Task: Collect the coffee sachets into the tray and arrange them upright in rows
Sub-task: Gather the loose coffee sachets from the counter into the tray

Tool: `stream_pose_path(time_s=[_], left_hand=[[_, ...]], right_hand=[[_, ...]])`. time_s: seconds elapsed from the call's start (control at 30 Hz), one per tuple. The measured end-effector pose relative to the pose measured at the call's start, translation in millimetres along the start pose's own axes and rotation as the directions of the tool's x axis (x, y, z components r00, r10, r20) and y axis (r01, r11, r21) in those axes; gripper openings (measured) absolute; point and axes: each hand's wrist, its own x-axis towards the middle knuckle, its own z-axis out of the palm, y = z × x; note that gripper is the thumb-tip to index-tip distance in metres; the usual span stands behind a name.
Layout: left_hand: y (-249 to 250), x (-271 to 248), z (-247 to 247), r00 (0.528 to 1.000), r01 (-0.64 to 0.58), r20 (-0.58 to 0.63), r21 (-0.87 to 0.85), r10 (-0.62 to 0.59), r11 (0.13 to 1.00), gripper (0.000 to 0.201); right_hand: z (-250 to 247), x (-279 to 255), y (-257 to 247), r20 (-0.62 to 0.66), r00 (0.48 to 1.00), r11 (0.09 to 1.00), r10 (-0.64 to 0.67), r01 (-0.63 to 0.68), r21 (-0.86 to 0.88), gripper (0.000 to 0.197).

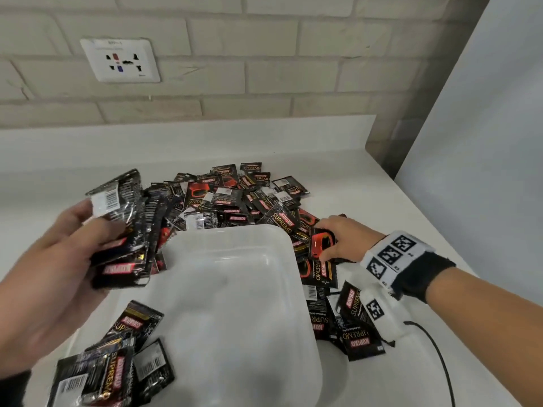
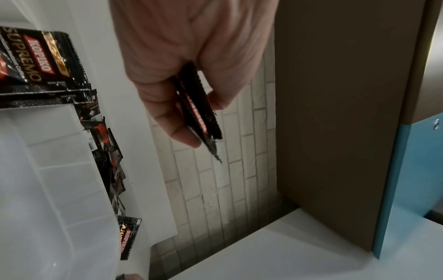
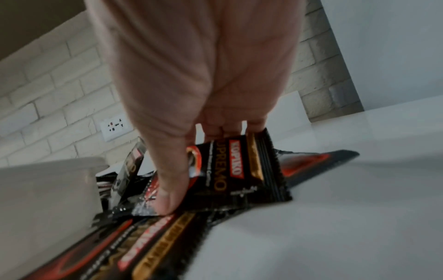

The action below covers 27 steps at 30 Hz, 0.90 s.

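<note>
Left hand [image 1: 58,254], nearest, gripping a fanned stack of sachets [image 1: 123,230] beside the empty tray [image 1: 305,333]; right hand [image 1: 343,239] beyond, thumb and fingers pinching one sachet [image 1: 321,245] off the loose pile [image 1: 235,195] against the tray's far right edge. Farther back, remaining sachets heaped on the counter [image 1: 367,177] toward the brick wall. Likely light, thin, glossy and slippery; best pinched across the flat faces near a crimped end.

Pale brick wall [image 1: 264,69], white socket [image 1: 120,60], white countertop [image 1: 338,160].
</note>
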Motion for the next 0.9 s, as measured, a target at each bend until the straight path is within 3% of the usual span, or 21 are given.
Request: stream_pose_path(time_s=[0.03,0.1,0.13,0.2,0.27,0.4,0.43,0.5,0.6,0.8,0.9], left_hand=[[-2,-2,-7,1.000,0.013,-0.027,0.004,-0.013,1.000,0.015],[-22,-3,-44,0.998,0.015,-0.066,0.022,-0.014,1.000,0.066],[-35,-2,-62,0.995,0.032,-0.100,0.028,-0.029,0.999,0.076],[-51,-3,-77,0.992,0.083,-0.094,0.030,-0.080,0.996,0.080],[-41,-14,-59,0.996,0.083,-0.037,0.048,-0.081,0.995,0.081],[-19,-24,-14,0.998,0.063,0.007,0.080,-0.064,0.995,0.071],[-16,-28,-6,0.997,0.060,0.039,0.049,-0.062,0.997,0.058],[-13,-35,6,0.996,0.086,0.034,-0.028,-0.085,0.996,0.011],[-15,-38,8,0.991,0.128,0.042,-0.014,-0.127,0.992,0.026],[-19,-36,8,0.987,0.156,0.023,0.010,-0.156,0.988,0.031],[-17,-38,12,0.986,0.168,0.021,-0.024,-0.167,0.986,0.028]], right_hand=[[-1,-1,1,0.011,1.000,0.998,0.002,-0.002,0.065,0.047],[-5,-6,4,0.045,0.999,0.986,0.009,-0.016,0.165,0.025],[-9,-9,5,0.044,0.999,0.981,0.019,-0.027,0.192,0.014],[-19,-12,11,-0.011,0.996,0.968,0.084,-0.079,0.239,0.012],[-28,-10,20,-0.104,0.974,0.951,0.202,-0.170,0.257,0.019],[-23,3,28,-0.052,0.942,0.941,0.331,-0.326,0.087,0.033],[-19,6,28,-0.036,0.938,0.938,0.344,-0.342,0.063,0.038],[-11,12,26,-0.047,0.930,0.931,0.365,-0.364,0.041,0.061],[-4,13,25,-0.069,0.922,0.922,0.382,-0.375,0.094,0.079],[0,-1,37,-0.148,0.900,0.870,0.411,-0.337,0.361,0.070],[-7,-18,48,-0.201,0.884,0.818,0.421,-0.275,0.505,0.077]])
